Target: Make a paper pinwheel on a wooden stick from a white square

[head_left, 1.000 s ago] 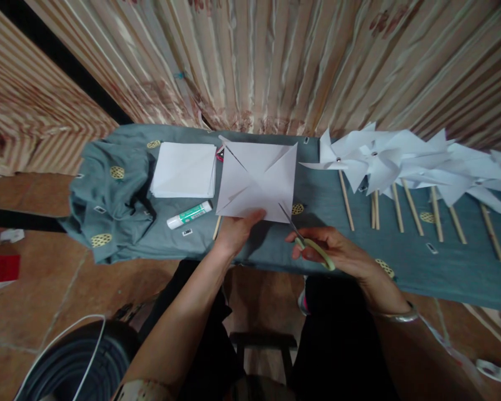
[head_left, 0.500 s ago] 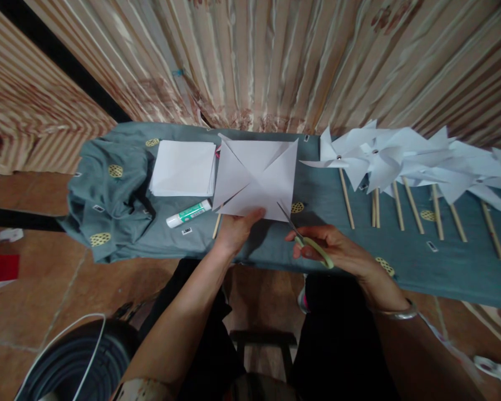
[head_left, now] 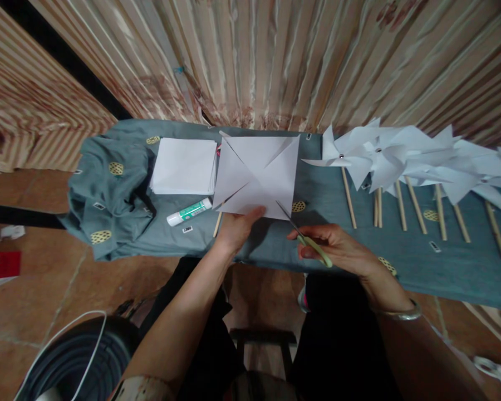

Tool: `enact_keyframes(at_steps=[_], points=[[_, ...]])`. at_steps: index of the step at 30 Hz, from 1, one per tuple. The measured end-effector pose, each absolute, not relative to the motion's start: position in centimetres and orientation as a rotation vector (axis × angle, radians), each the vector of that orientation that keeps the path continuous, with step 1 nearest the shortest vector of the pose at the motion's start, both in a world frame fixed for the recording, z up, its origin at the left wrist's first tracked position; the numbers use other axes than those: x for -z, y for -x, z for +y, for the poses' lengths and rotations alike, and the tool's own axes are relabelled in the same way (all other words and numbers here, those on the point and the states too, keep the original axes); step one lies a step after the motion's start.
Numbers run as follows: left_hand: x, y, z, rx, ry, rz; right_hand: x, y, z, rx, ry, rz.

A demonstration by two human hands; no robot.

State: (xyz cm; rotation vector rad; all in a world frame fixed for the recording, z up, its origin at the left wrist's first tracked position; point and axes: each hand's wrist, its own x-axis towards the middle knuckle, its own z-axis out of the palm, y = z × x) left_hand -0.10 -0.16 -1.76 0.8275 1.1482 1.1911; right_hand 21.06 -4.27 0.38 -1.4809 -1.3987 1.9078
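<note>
A square sheet of white paper (head_left: pixel 261 178) is held by its near edge in my left hand (head_left: pixel 237 229), thumb on top and the fingers hidden beneath. Slits run inward from three of its corners, and two far corners curl up slightly. My right hand (head_left: pixel 329 245) grips scissors (head_left: pixel 315 249) with light green handles. Their blades lie at the sheet's near right corner, pointing toward its centre. To the left of the sheet rests a glue stick (head_left: pixel 189 212) with a green and white label, beside a stack of white paper (head_left: pixel 184 167).
Several white paper pinwheels (head_left: pixel 378 150) on wooden sticks lie along the right of the cloth-covered table (head_left: pixel 359 262). One wooden stick (head_left: pixel 217 224) sticks out from under the cut sheet. Pleated curtains (head_left: pixel 250 67) hang behind the table. A dark round container (head_left: pixel 79 356) stands on the floor at lower left.
Hardly anything differs. The view has shifted slightly, and both hands, the paper and the scissors keep nearly the same places.
</note>
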Motion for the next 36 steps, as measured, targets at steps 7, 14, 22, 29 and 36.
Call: enact_keyframes(at_steps=[7, 14, 22, 29, 36], points=[[1.76, 0.13, -0.11, -1.185, -0.802, 1.135, -0.17, -21.07, -4.35, -1.873, 1.496, -1.406], [1.61, 0.09, -0.33, -1.160, -0.845, 1.119, -0.11, -21.18, -4.32, -1.874, 1.502, -1.438], [1.56, -0.06, -0.70, -1.106, -0.897, 1.178, 0.06, -21.28, -4.43, -1.828, 1.477, -1.479], [1.33, -0.01, -0.73, -1.120, -0.888, 1.163, 0.11, -21.39, -4.42, -1.863, 1.492, -1.446], [1.44, 0.14, -0.65, -1.116, -0.916, 1.177, -0.35, -21.06, -4.35, -1.888, 1.516, -1.372]])
